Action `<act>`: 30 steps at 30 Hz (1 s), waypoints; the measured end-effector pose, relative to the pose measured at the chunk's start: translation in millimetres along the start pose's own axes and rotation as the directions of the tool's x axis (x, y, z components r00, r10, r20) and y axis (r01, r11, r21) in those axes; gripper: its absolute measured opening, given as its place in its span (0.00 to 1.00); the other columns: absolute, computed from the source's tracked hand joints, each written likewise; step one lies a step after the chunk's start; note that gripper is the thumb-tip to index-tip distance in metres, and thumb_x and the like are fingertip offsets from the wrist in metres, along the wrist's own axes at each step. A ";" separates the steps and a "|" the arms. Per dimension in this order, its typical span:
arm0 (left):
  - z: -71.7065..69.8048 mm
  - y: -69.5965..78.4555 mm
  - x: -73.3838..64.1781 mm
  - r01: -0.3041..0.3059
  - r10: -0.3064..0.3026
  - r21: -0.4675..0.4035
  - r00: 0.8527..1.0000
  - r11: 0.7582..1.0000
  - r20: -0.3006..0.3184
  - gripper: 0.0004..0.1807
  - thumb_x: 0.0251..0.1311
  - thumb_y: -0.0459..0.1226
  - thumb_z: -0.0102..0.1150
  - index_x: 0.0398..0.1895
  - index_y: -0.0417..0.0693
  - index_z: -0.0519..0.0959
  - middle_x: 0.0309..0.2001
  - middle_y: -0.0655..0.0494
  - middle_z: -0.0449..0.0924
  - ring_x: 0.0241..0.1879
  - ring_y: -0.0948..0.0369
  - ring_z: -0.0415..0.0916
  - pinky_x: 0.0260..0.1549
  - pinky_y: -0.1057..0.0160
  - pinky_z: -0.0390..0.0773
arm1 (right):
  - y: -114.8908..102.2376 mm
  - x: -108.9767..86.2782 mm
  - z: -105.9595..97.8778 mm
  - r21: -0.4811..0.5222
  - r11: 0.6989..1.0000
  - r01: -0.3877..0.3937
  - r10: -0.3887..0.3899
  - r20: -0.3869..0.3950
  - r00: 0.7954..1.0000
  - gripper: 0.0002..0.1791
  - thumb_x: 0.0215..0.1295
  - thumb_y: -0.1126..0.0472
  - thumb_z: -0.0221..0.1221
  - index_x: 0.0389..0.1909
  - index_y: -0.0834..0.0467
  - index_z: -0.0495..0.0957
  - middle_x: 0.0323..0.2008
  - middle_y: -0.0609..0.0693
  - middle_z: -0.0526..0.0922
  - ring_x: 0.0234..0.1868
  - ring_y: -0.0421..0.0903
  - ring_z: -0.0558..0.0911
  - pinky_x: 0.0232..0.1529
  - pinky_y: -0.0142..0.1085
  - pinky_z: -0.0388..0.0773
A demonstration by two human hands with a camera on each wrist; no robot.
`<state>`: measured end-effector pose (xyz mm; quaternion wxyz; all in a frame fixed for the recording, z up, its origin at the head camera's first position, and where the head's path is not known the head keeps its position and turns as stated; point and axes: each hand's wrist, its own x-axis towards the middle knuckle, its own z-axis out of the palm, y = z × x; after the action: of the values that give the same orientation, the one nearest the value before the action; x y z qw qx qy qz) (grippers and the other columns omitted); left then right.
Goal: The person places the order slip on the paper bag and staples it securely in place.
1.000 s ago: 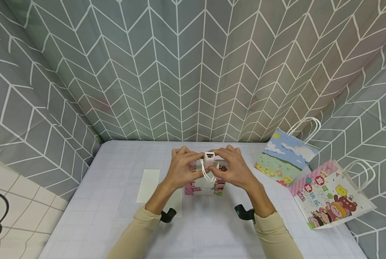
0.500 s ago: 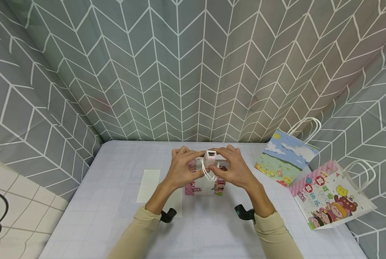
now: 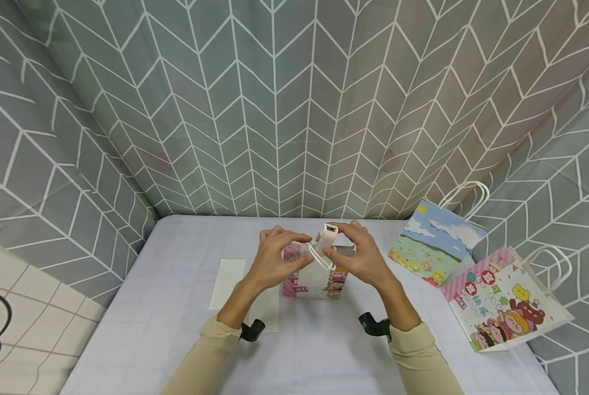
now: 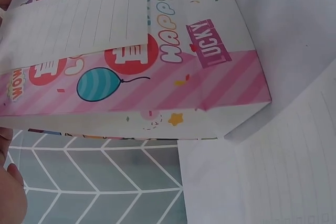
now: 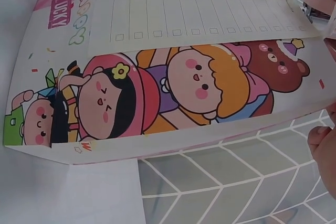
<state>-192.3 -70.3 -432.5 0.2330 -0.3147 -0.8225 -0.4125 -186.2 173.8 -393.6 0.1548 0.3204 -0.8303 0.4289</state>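
Magenta tag (image 4: 209, 43): read "LUCKY", on the middle bag (image 3: 315, 286) just below and between the left hand (image 3: 277, 259) and the right hand (image 3: 363, 257).
Outlined lettering (image 4: 169, 30): read "HAPPY", beside that tag on the same bag.
Small badge (image 4: 17, 85): read "WOW", the word nearest the left hand in the left wrist view.
Red circles (image 4: 131, 53): bore Chinese characters, partly covered by a lined slip (image 4: 79, 24).
Outer bag (image 3: 507, 307): well right of the right hand, also read "LUCKY"; its Chinese characters were too small to read surely.
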 end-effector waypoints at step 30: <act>-4.9 -12.4 -18.4 0.088 -0.085 0.050 0.994 0.995 -0.065 0.20 0.56 0.44 0.74 0.52 0.54 0.82 0.40 0.58 0.84 0.43 0.56 0.70 0.51 0.48 0.58 | -34.7 -8.0 -18.0 0.117 0.988 -0.098 0.122 -0.214 0.969 0.25 0.61 0.72 0.63 0.61 0.68 0.74 0.35 0.48 0.68 0.38 0.44 0.64 0.40 0.39 0.58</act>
<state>-187.7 -86.1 -448.2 0.2488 -0.2593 -0.8383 -0.4100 -157.5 176.7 -366.1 0.2049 0.2320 -0.8006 0.5130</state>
